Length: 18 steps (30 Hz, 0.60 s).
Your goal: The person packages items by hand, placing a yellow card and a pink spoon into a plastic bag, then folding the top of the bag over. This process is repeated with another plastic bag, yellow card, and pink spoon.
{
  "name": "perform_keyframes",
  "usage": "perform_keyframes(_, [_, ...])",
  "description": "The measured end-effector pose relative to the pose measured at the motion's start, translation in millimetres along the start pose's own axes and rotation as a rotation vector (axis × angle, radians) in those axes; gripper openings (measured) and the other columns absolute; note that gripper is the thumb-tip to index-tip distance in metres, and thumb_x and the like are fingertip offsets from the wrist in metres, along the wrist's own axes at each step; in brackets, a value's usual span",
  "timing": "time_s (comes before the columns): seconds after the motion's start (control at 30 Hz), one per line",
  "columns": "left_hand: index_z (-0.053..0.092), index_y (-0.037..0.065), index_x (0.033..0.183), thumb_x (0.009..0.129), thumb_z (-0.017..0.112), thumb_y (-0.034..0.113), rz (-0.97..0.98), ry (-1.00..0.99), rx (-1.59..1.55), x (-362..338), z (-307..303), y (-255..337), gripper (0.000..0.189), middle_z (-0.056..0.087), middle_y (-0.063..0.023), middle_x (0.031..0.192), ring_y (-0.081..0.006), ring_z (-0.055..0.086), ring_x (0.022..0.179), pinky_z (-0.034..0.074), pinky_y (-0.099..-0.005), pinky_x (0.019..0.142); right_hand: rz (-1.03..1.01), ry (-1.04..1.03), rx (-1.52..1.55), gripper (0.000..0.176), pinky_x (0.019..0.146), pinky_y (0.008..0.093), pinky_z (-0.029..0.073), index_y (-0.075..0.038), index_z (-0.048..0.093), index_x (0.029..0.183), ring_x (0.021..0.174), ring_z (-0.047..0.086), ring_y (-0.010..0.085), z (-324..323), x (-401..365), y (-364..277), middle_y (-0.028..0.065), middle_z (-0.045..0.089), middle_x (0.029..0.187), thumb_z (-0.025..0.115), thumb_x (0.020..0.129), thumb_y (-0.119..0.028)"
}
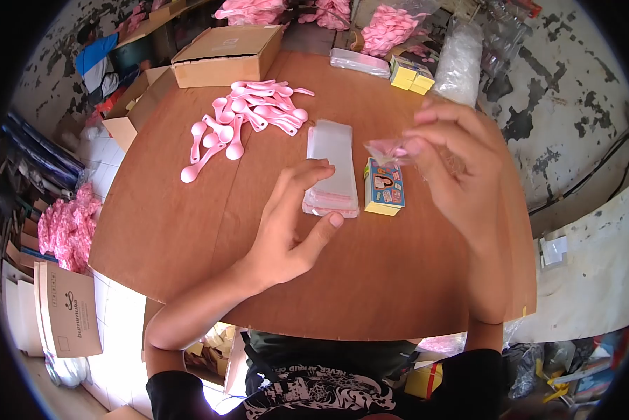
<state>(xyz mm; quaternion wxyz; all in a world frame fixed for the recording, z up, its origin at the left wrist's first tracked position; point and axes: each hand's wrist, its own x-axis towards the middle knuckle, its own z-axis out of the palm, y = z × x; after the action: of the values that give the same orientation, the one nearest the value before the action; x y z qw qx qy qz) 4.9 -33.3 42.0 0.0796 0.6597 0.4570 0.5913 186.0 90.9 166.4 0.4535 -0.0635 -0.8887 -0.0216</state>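
Note:
My right hand (461, 154), slightly smeared by motion, is raised over the right side of the table. It pinches a small clear plastic packet (388, 150) with something pink inside. A stack of clear plastic sleeves (334, 150) lies in the middle of the table. My left hand (283, 231) is at the near left edge of that stack, thumb and fingers spread, holding nothing. Just right of the sleeves is a stack of small cards with a colourful printed top (386, 187). A loose pile of pink plastic spoons (258, 108) lies farther back on the left.
A closed cardboard box (227, 54) stands at the table's back left. Yellow card stacks (411, 74) and a plastic-wrapped bundle (360, 63) lie at the back right. Bagged pink spoons (393, 29) sit behind the table. Another person (99, 59) is at the far left.

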Motion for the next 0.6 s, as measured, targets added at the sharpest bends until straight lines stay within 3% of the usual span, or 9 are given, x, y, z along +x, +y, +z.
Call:
perform_keyframes(0.07, [0.046, 0.001, 0.131, 0.088, 0.067, 0.013, -0.01, 0.003, 0.004, 0.8, -0.7, 0.4, 0.05, 0.047, -0.0211, 0.13, -0.0341, 0.048, 0.123, 0.042, -0.042, 0.099, 0.018, 0.013, 0.08, 0.006, 0.062, 0.027, 0.049, 0.0, 0.071, 0.087, 0.068, 0.064, 0.015, 4.1, -8.3, -15.8, 0.01, 0.066, 0.082, 0.069, 0.083, -0.004])
perform_keyframes(0.17, [0.044, 0.0, 0.134, 0.089, 0.066, 0.012, -0.024, -0.062, -0.143, 1.5, -2.3, 5.6, 0.051, 0.051, -0.0196, 0.127, -0.0291, 0.054, 0.118, 0.045, -0.0393, 0.097, 0.553, 0.047, 0.602, 0.007, 0.058, 0.0235, 0.045, 0.002, 0.069, 0.082, 0.064, 0.06, 0.0094, 25.0, -30.6, -33.9, 0.0057, 0.065, 0.07, 0.068, 0.085, -0.004])
perform_keyframes(0.23, [0.043, -0.001, 0.135, 0.093, 0.062, 0.009, -0.383, -0.186, -0.889, 0.9, 0.8, 14.2, 0.048, 0.058, -0.0163, 0.119, -0.0218, 0.06, 0.108, 0.05, -0.0344, 0.092, 0.717, -0.047, 0.716, 0.009, 0.058, 0.0221, 0.044, 0.003, 0.069, 0.083, 0.064, 0.059, 0.0069, 33.0, -34.9, -41.6, 0.0045, 0.065, 0.071, 0.067, 0.086, -0.005])
perform_keyframes(0.27, [0.044, -0.001, 0.135, 0.097, 0.056, 0.007, -0.445, -0.187, -0.786, 2.1, 0.9, 18.1, 0.041, 0.064, -0.0132, 0.108, -0.0155, 0.065, 0.097, 0.054, -0.0293, 0.085, 0.881, -0.146, 0.826, 0.01, 0.057, 0.0207, 0.044, 0.003, 0.069, 0.083, 0.063, 0.057, 0.0044, 35.7, -36.8, -41.9, 0.0034, 0.065, 0.072, 0.067, 0.088, -0.006])
perform_keyframes(0.4, [0.049, -0.004, 0.129, 0.099, 0.052, 0.007, -0.593, -0.147, -0.748, -5.6, 13.1, 2.3, 0.032, 0.068, -0.0121, 0.1, -0.012, 0.065, 0.089, 0.055, -0.0252, 0.077, 0.78, -0.157, 0.739, 0.011, 0.056, 0.0205, 0.043, 0.003, 0.068, 0.092, 0.064, 0.057, 0.0032, 56.3, -55.6, -25.4, 0.0039, 0.066, 0.075, 0.066, 0.089, -0.007])
perform_keyframes(0.43, [0.052, -0.004, 0.127, 0.099, 0.052, 0.007, -0.601, -0.13, -0.713, -6.8, 15.0, -0.2, 0.03, 0.069, -0.0119, 0.099, -0.0108, 0.065, 0.086, 0.054, -0.0236, 0.075, 0.611, -0.126, 0.456, 0.008, 0.056, 0.0245, 0.045, -0.002, 0.067, 0.091, 0.067, 0.058, 0.008, 53.3, -51.5, -31.2, 0.0039, 0.064, 0.08, 0.069, 0.084, -0.006])
perform_keyframes(0.47, [0.052, -0.004, 0.127, 0.099, 0.052, 0.007, -0.604, -0.129, -0.715, -7.0, 14.4, -0.5, 0.03, 0.069, -0.0119, 0.099, -0.0108, 0.065, 0.086, 0.054, -0.0236, 0.075, 0.613, -0.128, 0.456, 0.008, 0.056, 0.0245, 0.045, -0.002, 0.067, 0.091, 0.067, 0.058, 0.008, 53.8, -53.1, -29.9, 0.0039, 0.064, 0.08, 0.069, 0.084, -0.006])
perform_keyframes(0.53, [0.054, -0.005, 0.124, 0.099, 0.052, 0.005, -0.621, -0.227, -0.668, -5.7, 12.3, 0.3, 0.027, 0.07, -0.0099, 0.093, -0.0086, 0.065, 0.083, 0.052, -0.0225, 0.073, 0.129, -0.129, 0.107, 0.01, 0.056, 0.0299, 0.046, -0.006, 0.066, 0.086, 0.07, 0.057, 0.0145, 53.7, -57.2, -25.9, 0.0027, 0.059, 0.082, 0.072, 0.078, -0.005])
perform_keyframes(0.6, [0.05, -0.005, 0.128, 0.099, 0.051, 0.006, -0.577, -0.237, -0.631, -7.0, 15.5, 0.3, 0.031, 0.07, -0.0103, 0.091, -0.0077, 0.064, 0.082, 0.051, -0.0219, 0.071, 0.034, -0.108, -0.031, 0.013, 0.056, 0.0327, 0.046, -0.008, 0.064, 0.079, 0.072, 0.055, 0.0178, 54.8, -55.8, -29.0, 0.0013, 0.054, 0.081, 0.074, 0.07, -0.007])
